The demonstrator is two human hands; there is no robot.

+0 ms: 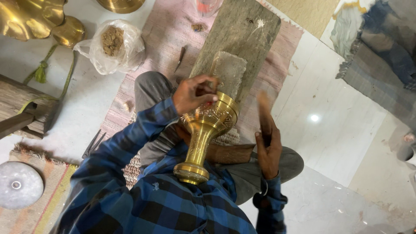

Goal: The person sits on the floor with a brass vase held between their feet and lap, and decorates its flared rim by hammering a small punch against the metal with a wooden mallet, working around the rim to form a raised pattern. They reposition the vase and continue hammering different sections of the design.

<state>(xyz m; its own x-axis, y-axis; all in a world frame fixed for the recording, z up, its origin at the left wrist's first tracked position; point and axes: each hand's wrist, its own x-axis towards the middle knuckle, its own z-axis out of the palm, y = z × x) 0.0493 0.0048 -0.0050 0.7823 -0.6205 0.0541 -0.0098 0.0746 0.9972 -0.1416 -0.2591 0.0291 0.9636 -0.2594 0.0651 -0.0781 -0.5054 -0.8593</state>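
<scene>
Blue checked shirt (pixel 164 203) closest to the lens, filling the bottom edge. Against it, foot of brass goblet (pixel 207 130), laid slanted, cup end leaning on a grey stone block (pixel 229 71) that sits upon a long wooden plank (pixel 240 37). Left hand (pixel 194 93) on the goblet rim, fingers pinched around a small tool, too little visible to name. Right hand (pixel 268 149) just beside the goblet, fingers clenched on a wooden mallet (pixel 263 115), blurred, raised upright. Pink woven mat (pixel 164 30) underneath plank and knees. Farther left on white floor: plastic bag (pixel 113 45) with brown powder, other brass pieces (pixel 30 19), metal pliers (pixel 92 144), round grey disc (pixel 19 185).
</scene>
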